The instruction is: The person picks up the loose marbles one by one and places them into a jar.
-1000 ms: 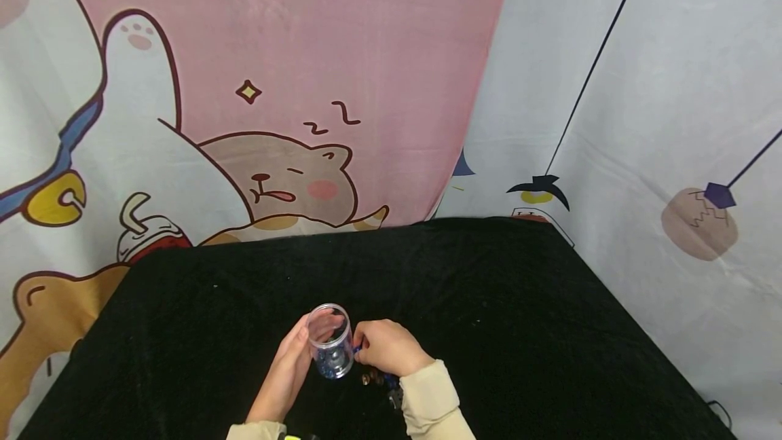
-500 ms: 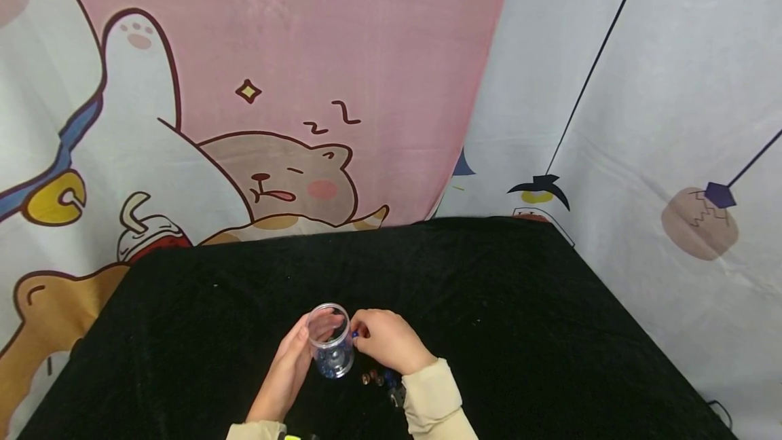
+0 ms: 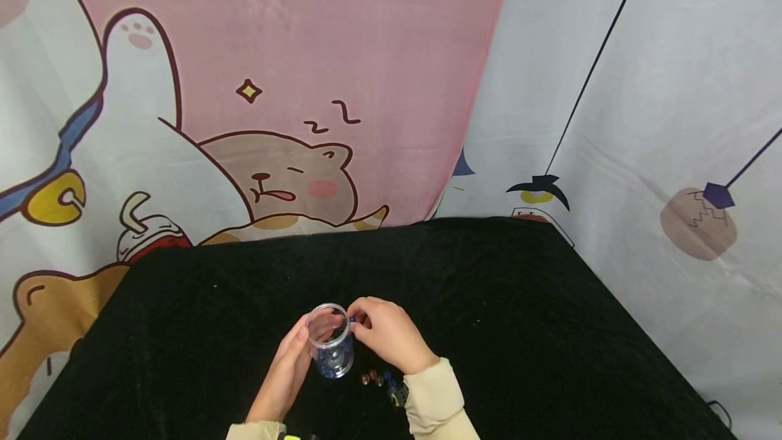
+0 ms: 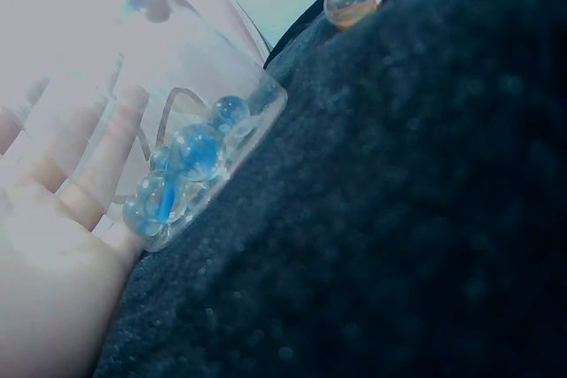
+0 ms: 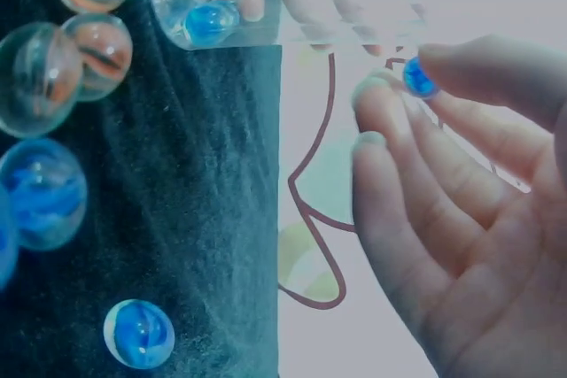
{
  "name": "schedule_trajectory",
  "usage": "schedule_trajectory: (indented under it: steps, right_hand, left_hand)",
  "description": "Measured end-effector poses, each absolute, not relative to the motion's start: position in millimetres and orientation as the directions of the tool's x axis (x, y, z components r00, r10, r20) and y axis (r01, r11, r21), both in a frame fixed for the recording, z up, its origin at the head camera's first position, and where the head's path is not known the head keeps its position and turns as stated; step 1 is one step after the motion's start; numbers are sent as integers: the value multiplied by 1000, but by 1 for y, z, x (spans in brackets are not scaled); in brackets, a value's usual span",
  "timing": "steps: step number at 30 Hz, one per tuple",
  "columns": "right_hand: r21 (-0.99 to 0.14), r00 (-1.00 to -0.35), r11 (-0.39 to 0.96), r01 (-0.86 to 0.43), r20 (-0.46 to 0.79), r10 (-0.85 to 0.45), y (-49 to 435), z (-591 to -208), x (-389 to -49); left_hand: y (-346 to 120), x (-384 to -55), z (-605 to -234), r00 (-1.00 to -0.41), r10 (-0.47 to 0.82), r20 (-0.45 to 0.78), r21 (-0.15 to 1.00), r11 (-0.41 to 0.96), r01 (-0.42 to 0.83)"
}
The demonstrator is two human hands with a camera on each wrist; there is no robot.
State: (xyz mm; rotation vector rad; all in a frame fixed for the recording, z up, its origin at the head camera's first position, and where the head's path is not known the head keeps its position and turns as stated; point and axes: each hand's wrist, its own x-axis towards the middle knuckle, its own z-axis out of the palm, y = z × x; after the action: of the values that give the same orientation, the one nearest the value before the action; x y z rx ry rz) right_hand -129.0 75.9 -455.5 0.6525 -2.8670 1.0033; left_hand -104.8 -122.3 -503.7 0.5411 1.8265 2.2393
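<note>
A clear plastic jar (image 3: 330,339) stands on the black cloth, its open mouth upward. My left hand (image 3: 290,362) grips it from the left side, fingers showing through the wall. Inside, at the bottom, lie several blue marbles (image 4: 197,152). Between thumb and fingertip my right hand (image 3: 392,335) pinches a blue marble (image 5: 421,78), just outside the jar's right wall near the rim. Below that hand, orange-streaked marbles (image 5: 95,56) and blue marbles (image 5: 42,192) lie on the cloth, partly beside the right sleeve in the head view.
One blue marble (image 5: 139,334) lies apart from the loose group. The black cloth (image 3: 489,331) covers the whole table. Behind it hangs a printed curtain (image 3: 391,87) with cartoon animals. A small dark object (image 3: 398,396) is by the right cuff.
My right hand has risen along the jar's right side towards the rim, carrying the pinched blue marble. More of the loose marbles shows beneath it. The left hand and jar have stayed put.
</note>
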Motion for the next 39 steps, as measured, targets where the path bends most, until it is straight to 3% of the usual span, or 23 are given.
schedule_trajectory:
  steps: [9, 23, 39]
  right_hand:
    - [-666, -909, 624, -410, 244, -337, 76, -450, -128]
    - [-656, -872, 575, -488, 390, -296, 75, -441, -125]
    - [-665, -866, 555, -500, 388, -315, 72, -437, -123]
  left_hand:
    - [-123, -106, -504, -910, 384, 160, 972, -222, 77]
    - [-121, -105, -502, -918, 373, 138, 977, -204, 64]
    - [-122, -106, -504, -913, 379, 149, 973, -220, 67]
